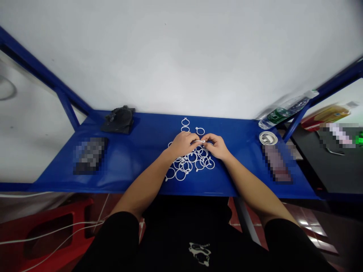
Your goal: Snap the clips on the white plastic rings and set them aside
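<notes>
My left hand [183, 144] and my right hand [216, 146] meet near the middle of the blue table. Between their fingertips they pinch one white plastic ring [202, 141], with a small knob at its right end. Below and around the hands lies a loose pile of several white rings [185, 166], some overlapping, each with a little clasp-like tab. Beyond my hands, a few more rings lie apart, one of them a ring [200, 131] close to my right fingers and another ring [185, 121] farther back. My left hand covers part of the pile.
A crumpled black bag [120, 120] lies at the back left, with a blurred dark object [90, 155] nearer. At the right are a water bottle [279, 116], a roll of white tape [268, 138] and a blurred brownish object [277, 163]. Blue frame bars [68, 107] border the table [136, 158].
</notes>
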A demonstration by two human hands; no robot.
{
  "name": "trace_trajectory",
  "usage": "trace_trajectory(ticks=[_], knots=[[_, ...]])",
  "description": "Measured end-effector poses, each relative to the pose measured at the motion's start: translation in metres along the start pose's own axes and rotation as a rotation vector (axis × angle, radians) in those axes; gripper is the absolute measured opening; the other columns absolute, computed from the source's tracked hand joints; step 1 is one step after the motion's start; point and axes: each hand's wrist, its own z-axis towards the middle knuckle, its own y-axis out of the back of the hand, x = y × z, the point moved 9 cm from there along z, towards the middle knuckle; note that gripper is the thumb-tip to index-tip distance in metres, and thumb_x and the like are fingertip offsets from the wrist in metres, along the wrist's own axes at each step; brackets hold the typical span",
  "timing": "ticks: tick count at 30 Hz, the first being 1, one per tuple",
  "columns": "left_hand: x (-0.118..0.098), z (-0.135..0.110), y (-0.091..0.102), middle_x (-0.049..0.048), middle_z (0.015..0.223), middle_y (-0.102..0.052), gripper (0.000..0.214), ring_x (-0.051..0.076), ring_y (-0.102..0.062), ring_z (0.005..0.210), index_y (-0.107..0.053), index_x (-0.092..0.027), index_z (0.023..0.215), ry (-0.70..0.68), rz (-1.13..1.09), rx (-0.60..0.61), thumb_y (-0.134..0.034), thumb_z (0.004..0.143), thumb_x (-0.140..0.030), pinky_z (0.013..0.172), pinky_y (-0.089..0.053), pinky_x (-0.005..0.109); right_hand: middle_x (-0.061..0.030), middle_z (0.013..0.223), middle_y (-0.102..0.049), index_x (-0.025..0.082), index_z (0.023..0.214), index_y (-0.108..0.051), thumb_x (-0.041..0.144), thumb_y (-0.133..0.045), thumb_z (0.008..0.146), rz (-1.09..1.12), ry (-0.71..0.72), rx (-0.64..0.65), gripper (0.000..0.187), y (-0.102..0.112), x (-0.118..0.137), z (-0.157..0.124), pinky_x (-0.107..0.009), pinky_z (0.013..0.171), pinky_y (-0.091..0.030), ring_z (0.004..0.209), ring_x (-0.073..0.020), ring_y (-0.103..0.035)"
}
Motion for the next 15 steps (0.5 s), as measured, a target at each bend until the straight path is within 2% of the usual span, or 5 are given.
trace_trajectory(ticks=[9, 12, 15], knots=[[-0.008, -0.001, -0.012, 0.0039, 0.084, -0.074, 0.030, 0.018, -0.067, 0.079, -0.069, -0.020, 0.092, -0.066, 0.059, 0.080, -0.053, 0.109, -0.040, 0.079, -0.048, 0.035, 0.0002, 0.076, -0.071, 0.020, 0.081, -0.069, 0.019, -0.056, 0.078, -0.019, -0.023, 0.020, 0.013, -0.001, 0.002, 0.004, -0.029, 0.070, -0.051, 0.068, -0.0151, -0.063], [-0.011, -0.001, -0.012, 0.0041, 0.086, -0.074, 0.029, 0.018, -0.068, 0.081, -0.069, -0.020, 0.094, -0.074, 0.054, 0.090, -0.052, 0.109, -0.039, 0.080, -0.049, 0.035, -0.0003, 0.074, -0.070, 0.021, 0.078, -0.067, 0.016, -0.051, 0.079, -0.044, -0.026, 0.021, 0.017, -0.002, 0.001, 0.003, -0.030, 0.069, -0.051, 0.068, -0.0161, -0.063], [-0.004, 0.001, -0.001, 0.0037, 0.087, -0.074, 0.024, 0.018, -0.067, 0.082, -0.071, -0.021, 0.095, -0.018, 0.041, 0.040, -0.056, 0.108, -0.035, 0.080, -0.051, 0.035, -0.0047, 0.095, -0.076, 0.021, 0.099, -0.073, 0.019, -0.057, 0.084, -0.146, 0.067, -0.053, 0.022, 0.007, 0.012, 0.002, -0.035, 0.080, -0.055, 0.084, -0.0203, -0.069]])
